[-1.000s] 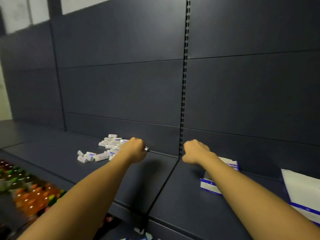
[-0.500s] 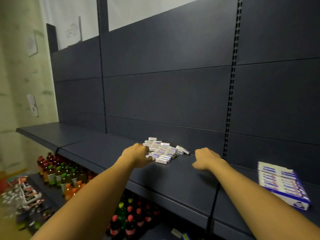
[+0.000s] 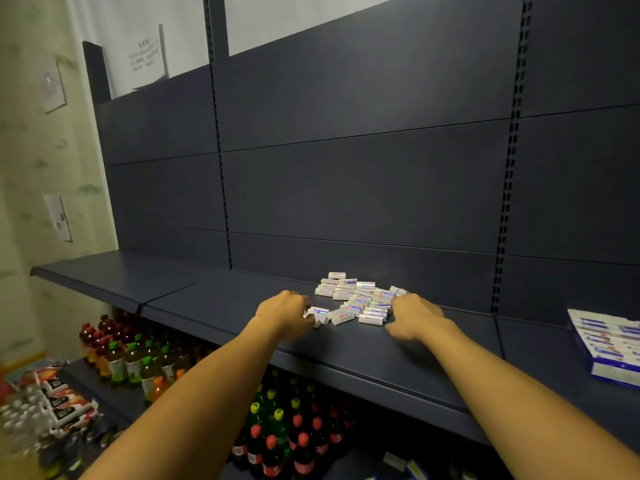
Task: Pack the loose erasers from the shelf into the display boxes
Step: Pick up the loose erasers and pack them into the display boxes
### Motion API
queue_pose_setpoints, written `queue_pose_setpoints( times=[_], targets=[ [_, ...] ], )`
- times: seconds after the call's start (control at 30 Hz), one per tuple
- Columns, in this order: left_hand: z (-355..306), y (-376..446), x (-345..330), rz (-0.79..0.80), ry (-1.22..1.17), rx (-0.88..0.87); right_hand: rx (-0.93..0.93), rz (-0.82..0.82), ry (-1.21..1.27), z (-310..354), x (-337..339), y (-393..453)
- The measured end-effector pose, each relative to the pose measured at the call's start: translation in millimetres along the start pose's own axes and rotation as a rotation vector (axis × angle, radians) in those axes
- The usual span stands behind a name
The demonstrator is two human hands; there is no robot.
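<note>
Both hands now flanking eraser pile (image 3: 358,299) mid-shelf (image 3: 214,299): left hand (image 3: 285,311) gripping erasers, right hand (image 3: 414,318) reaching in, grip unclear. Display box (image 3: 609,348) waiting near shelf's right end.

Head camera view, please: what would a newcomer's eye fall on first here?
Most likely the heap of small white erasers, bright against the dark shelf near its back panel. The left hand grips erasers at the heap's near-left edge, and the right hand rests at its right side. A display box filled with rows of erasers sits at the far right, and colourful bottles crowd the shelf below.
</note>
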State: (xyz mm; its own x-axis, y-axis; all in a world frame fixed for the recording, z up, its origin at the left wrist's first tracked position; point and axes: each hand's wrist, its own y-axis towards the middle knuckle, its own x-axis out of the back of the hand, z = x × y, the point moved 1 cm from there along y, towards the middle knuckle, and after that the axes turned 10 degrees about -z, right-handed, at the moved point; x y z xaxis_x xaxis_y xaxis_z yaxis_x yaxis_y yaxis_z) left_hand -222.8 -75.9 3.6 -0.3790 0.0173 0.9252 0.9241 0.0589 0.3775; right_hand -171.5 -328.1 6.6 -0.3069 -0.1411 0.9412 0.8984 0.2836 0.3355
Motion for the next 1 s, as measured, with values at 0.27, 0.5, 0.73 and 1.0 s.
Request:
queue_pose_setpoints(
  times=[0.27, 0.5, 0.73, 1.0],
  targets=[
    [36, 40, -20, -0.045, -0.031, -0.023, 0.021, -0.06, -0.004, 35, -12, 45],
    [65, 96, -38, -0.069, -0.056, -0.067, 0.009, -0.069, 0.026, 48, -32, 101],
    [71, 145, -63, -0.053, -0.084, -0.154, -0.011, -0.134, -0.012, 53, -53, 141],
    [86, 188, -95, -0.074, -0.254, -0.218, -0.082, -0.241, -0.056, 63, -81, 159]
  ],
)
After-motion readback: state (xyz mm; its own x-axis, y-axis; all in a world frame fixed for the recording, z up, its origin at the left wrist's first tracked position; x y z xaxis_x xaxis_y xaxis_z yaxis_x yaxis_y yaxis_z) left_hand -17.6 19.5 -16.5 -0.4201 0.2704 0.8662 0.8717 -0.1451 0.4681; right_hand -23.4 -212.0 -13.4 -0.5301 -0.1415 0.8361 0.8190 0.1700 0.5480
